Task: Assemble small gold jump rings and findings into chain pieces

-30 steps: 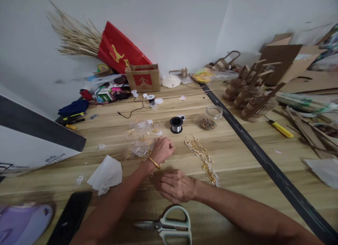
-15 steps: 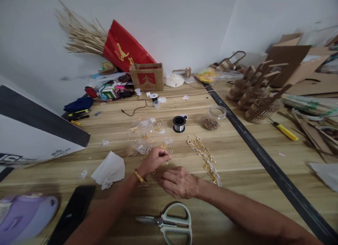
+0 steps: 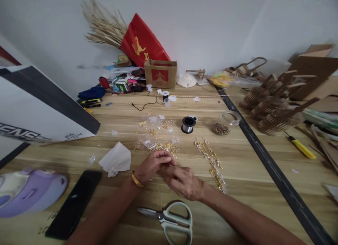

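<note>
My left hand (image 3: 156,164), with a gold bracelet (image 3: 136,180) at the wrist, is closed in a pinch. My right hand (image 3: 185,181) meets it at the fingertips, its fingers curled together. Whatever lies between the fingers is too small and too hidden to name. Just beyond them a pile of small gold and silver findings (image 3: 165,147) is spread on the wooden table. To the right lie several gold and silver chains (image 3: 211,160) with rings at their far ends. A pair of scissors (image 3: 175,220) with pale handles rests nearer me, below the hands.
A spool of wire (image 3: 188,125) and a clear jar of beads (image 3: 221,128) stand farther back. At left are a white tissue (image 3: 116,158), a black phone (image 3: 75,202) and a large box (image 3: 47,111). Small woven baskets (image 3: 274,111) and a yellow-handled screwdriver (image 3: 301,147) are at right.
My hands have come together, the right one's fingertips now meeting the left's. The whole view has shifted, so the table's things appear farther right.
</note>
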The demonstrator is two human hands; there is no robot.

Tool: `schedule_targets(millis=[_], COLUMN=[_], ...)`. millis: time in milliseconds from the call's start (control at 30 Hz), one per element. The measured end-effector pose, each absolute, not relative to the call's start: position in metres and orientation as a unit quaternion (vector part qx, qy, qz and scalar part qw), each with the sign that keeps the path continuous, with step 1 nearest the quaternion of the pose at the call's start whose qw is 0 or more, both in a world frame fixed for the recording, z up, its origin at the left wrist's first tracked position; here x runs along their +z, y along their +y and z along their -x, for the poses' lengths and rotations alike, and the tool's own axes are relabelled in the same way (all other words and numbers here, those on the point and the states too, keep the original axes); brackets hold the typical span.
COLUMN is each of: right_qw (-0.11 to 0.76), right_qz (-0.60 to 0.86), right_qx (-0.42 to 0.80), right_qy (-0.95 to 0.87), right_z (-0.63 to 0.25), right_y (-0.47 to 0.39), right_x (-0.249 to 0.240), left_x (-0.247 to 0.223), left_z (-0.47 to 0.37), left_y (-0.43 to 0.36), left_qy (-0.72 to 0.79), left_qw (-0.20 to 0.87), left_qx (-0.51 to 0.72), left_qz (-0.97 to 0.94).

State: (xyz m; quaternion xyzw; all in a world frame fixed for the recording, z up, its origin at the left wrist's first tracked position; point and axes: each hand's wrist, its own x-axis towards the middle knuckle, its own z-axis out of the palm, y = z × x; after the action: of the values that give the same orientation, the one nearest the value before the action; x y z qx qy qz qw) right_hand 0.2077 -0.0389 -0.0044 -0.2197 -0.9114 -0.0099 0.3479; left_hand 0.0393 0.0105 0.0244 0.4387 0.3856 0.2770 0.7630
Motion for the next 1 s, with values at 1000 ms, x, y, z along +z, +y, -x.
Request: schedule_targets(millis=[1000], right_qw=[0.512], right_qz=[0.453], right_qx=[0.461], right_qy=[-0.566], right_z=[-0.197], right_y=[-0.024], right_x=[-0.001], left_x=[0.009], left_z=[-0.03], left_y=[0.008], left_qy=[0.351], left_qw=[0.786], left_qx=[0.33], left_qz=[-0.386])
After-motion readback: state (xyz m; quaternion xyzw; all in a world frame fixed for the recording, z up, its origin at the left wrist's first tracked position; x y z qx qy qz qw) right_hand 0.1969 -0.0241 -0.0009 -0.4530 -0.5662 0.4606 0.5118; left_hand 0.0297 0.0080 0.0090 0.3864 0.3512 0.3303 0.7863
